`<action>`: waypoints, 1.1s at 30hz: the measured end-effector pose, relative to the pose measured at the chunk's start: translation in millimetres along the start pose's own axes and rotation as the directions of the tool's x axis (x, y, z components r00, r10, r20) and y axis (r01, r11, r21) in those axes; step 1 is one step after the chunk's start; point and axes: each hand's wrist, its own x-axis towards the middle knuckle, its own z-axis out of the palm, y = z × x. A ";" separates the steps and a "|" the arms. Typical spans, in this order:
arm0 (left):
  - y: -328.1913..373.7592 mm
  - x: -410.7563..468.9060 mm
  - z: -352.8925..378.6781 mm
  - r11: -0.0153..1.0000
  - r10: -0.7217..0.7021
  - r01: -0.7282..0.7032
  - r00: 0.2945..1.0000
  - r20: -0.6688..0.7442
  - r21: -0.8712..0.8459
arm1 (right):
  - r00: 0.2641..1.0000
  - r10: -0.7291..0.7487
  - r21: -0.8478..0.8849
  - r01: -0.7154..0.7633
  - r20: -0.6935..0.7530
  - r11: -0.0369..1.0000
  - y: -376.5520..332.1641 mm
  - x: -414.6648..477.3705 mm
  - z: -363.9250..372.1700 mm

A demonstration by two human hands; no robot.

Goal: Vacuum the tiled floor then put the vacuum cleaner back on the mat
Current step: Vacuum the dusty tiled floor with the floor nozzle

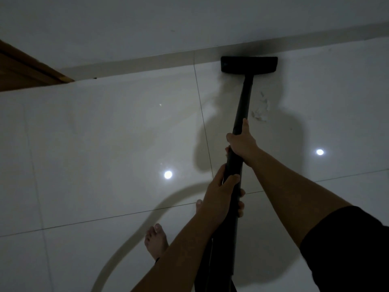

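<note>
Midway in the vacuuming step, with right grip (242, 142) and left grip (223, 197) both curled round the vacuum cleaner's wand (244, 98), floor head (249, 64) down on the tiled floor (105, 133) against the skirting (147, 60); next, probably drawing back over the white scraps (261, 110) just beside the wand.

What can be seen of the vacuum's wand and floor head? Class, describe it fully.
The vacuum wand is a long matt black tube slanting down to a wide rectangular floor head, flat on the tiled floor at the skirting. The right hand grips it nearer the head, the left hand nearer the body.
</note>
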 end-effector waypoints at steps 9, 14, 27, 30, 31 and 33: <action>9.5 18.8 19.0 0.997 -0.018 0.020 0.999 0.040 -0.072 | 1.000 0.020 -0.036 -0.020 -0.004 0.999 -9.3 19.0 -19.2; 11.0 27.7 24.5 0.986 -0.039 0.054 0.995 0.093 -0.155 | 0.999 0.048 -0.031 -0.048 -0.011 0.998 -15.4 29.0 -24.8; 17.7 20.6 21.1 0.990 -0.036 0.053 0.991 0.130 -0.131 | 0.999 0.025 -0.047 -0.027 -0.036 0.999 -18.9 18.8 -22.2; 14.7 13.7 17.5 0.997 -0.029 0.038 0.991 0.128 -0.069 | 0.998 0.022 -0.046 -0.025 -0.065 0.999 -13.1 9.7 -22.9; 13.3 10.8 17.1 0.999 -0.022 0.028 0.992 0.125 -0.047 | 0.997 0.017 -0.039 -0.020 -0.074 0.999 -10.9 6.5 -23.6; 10.1 5.5 17.3 1.000 -0.015 0.017 0.993 0.119 -0.021 | 0.997 0.012 -0.027 -0.014 -0.082 1.000 -8.2 0.1 -24.8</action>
